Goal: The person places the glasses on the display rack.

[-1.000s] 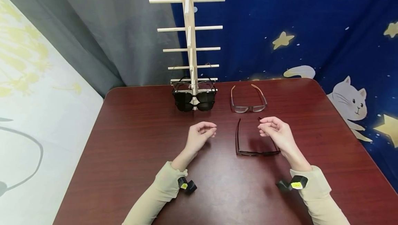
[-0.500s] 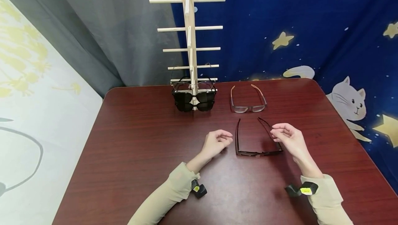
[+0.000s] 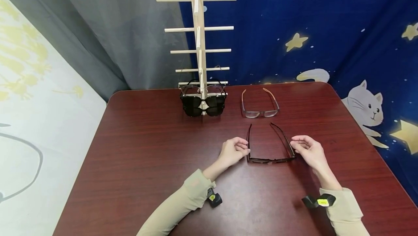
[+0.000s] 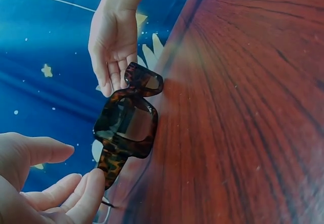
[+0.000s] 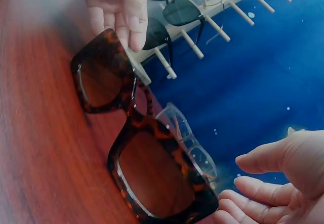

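Note:
Tortoiseshell sunglasses [image 3: 271, 161] with brown lenses stand on the table, temples unfolded and pointing away from me. My left hand [image 3: 233, 152] is at their left temple; in the left wrist view its fingers [image 4: 92, 192] touch the temple near the hinge, while the thumb is held apart. On the other side, my right hand [image 3: 311, 152] is by the right hinge. Its thumb and fingers are spread in the right wrist view, with the fingertips [image 5: 225, 216] close beside the frame corner; contact there is unclear.
Behind the sunglasses lie clear-lens glasses [image 3: 261, 114] with orange-tipped temples. A wooden display rack [image 3: 200, 40] with several pegs stands at the back, holding dark sunglasses [image 3: 215, 111] and thin-framed glasses [image 3: 190, 90] low down. A blue curtain [image 3: 254, 18] hangs beyond the table [image 3: 147, 138].
My left hand has moved right to the left temple of the sunglasses. My right hand has drawn back from the right temple's tip toward its hinge. The sunglasses stay in about the same place.

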Available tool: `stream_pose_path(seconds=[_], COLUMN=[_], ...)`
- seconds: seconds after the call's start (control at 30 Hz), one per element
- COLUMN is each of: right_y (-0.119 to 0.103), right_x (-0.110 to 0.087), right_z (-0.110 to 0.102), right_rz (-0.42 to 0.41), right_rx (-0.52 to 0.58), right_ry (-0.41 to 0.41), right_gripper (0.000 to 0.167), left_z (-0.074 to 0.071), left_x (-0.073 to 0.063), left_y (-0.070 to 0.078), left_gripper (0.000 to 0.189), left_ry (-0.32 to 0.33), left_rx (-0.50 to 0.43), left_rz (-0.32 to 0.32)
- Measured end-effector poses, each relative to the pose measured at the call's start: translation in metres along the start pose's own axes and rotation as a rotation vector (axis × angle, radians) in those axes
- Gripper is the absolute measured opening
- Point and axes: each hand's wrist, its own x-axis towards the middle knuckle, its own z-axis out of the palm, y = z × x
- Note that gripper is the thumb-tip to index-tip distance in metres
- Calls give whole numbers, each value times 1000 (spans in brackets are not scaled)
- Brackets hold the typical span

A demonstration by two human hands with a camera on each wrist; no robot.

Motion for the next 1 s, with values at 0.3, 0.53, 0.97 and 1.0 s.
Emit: stream_pose_path(seconds=[0.3, 0.53, 0.97, 1.0], right_y=[-43, -39, -36, -35], right_x=[-12, -11, -11, -11], right_z=[5, 5, 3, 3], right_rz=[85, 131, 209, 210], right_rx=[-74, -110, -166, -172], right_ry=[-40, -55, -113, -115], right_gripper=[30, 29, 34, 34], left_z=[6, 8, 12, 12], left_x=[2, 2, 3, 4], left_y=[-3, -6, -9, -9], left_gripper=[22, 25, 34, 34], left_ry=[-8, -6, -15, -16], left_rx=[27, 45, 35, 28], left_rz=[-34, -52, -89, -97])
